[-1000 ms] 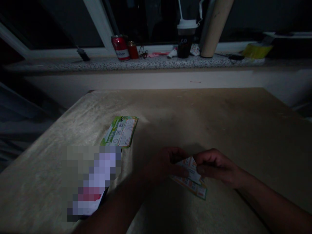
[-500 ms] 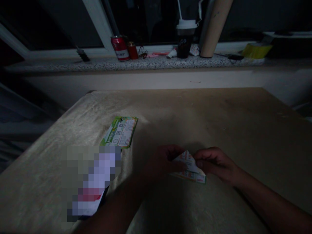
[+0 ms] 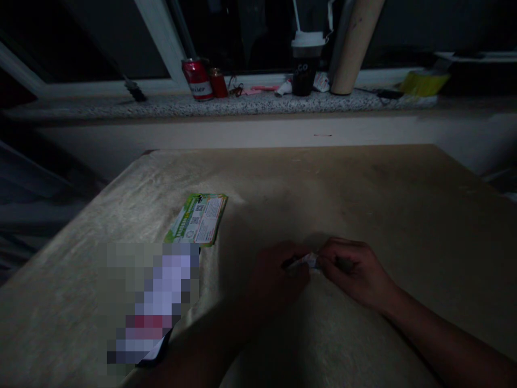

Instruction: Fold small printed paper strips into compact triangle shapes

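Observation:
Between my two hands is a small piece of folded printed paper (image 3: pixel 310 260), of which only a narrow strip shows. My left hand (image 3: pixel 280 272) is closed on its left part, thumb on the near side. The fingertips of my right hand (image 3: pixel 349 267) pinch its right end. Both hands are just above the table (image 3: pixel 363 199), near the middle. Most of the paper is hidden by my fingers, and the light is dim.
Left of my hands lies a green printed packet (image 3: pixel 197 218), with a blurred-out phone-like object (image 3: pixel 161 302) nearer me. On the windowsill (image 3: pixel 250 108) stand a red can (image 3: pixel 197 81), an orange-red container (image 3: pixel 218 83), a dark lidded cup (image 3: pixel 304 70) and a cardboard tube (image 3: pixel 355 48).
The paper showed as a folded triangle with a printed lower edge; now only a narrow strip is visible. My hands have moved closer together around it.

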Demonstrator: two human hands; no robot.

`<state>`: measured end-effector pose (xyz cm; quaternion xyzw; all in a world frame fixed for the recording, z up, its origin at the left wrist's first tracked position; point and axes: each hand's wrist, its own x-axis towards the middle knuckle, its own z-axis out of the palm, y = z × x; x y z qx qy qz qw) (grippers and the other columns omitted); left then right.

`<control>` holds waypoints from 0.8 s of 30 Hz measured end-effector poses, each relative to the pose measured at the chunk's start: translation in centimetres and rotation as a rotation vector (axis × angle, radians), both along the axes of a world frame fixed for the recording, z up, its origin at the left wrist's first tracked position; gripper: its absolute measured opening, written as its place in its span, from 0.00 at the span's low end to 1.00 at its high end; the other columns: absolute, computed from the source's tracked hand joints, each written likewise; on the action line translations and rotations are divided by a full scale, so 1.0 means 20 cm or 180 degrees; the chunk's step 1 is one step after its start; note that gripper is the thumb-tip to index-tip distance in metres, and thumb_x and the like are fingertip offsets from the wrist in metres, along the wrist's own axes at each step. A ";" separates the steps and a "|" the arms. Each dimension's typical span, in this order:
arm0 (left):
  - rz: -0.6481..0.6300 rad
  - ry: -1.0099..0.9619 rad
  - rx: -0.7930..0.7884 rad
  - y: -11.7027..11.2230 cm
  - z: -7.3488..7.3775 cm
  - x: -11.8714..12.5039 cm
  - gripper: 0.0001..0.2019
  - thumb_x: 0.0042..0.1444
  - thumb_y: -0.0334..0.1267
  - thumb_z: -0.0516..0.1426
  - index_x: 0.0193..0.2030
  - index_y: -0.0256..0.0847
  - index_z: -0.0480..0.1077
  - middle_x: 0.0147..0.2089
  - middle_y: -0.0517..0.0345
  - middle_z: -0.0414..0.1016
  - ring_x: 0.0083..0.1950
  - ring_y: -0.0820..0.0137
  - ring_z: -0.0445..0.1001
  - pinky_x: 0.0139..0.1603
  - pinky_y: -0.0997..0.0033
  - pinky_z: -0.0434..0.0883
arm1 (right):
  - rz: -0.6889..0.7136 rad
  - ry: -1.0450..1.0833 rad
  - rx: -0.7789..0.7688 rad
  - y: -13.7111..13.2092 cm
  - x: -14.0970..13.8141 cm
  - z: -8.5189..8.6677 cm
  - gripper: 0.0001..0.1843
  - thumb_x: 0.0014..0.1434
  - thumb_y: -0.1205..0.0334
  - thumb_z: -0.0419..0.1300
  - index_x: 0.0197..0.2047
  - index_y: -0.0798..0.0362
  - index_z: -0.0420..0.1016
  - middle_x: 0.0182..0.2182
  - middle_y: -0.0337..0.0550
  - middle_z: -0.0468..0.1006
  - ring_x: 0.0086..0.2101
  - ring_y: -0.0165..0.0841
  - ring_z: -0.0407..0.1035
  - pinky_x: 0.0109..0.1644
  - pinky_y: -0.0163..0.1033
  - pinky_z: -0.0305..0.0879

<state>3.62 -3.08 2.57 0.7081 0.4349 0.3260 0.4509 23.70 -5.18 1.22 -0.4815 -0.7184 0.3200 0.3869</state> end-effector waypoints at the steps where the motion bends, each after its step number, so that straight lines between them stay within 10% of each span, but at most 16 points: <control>1: -0.0043 0.0018 0.0195 0.00 0.00 0.00 0.08 0.53 0.33 0.59 0.37 0.40 0.79 0.33 0.57 0.78 0.33 0.68 0.74 0.37 0.70 0.68 | -0.0021 0.0019 -0.0004 0.00 0.00 0.00 0.14 0.63 0.61 0.60 0.25 0.52 0.71 0.24 0.40 0.72 0.26 0.31 0.66 0.29 0.37 0.60; 10: -0.0219 -0.0076 0.0635 -0.03 0.01 -0.01 0.10 0.59 0.36 0.58 0.43 0.42 0.81 0.39 0.52 0.80 0.36 0.67 0.77 0.40 0.68 0.71 | 0.0035 0.0583 -0.0867 0.00 0.00 0.03 0.14 0.63 0.56 0.59 0.28 0.53 0.73 0.23 0.38 0.70 0.25 0.30 0.64 0.28 0.36 0.60; 24: 0.0090 0.0044 -0.0384 0.00 -0.02 0.00 0.09 0.53 0.39 0.62 0.38 0.39 0.79 0.30 0.60 0.78 0.31 0.70 0.73 0.31 0.74 0.66 | 0.0024 0.0038 -0.0070 0.00 0.00 0.01 0.14 0.64 0.64 0.59 0.25 0.52 0.67 0.23 0.38 0.68 0.25 0.31 0.63 0.29 0.37 0.58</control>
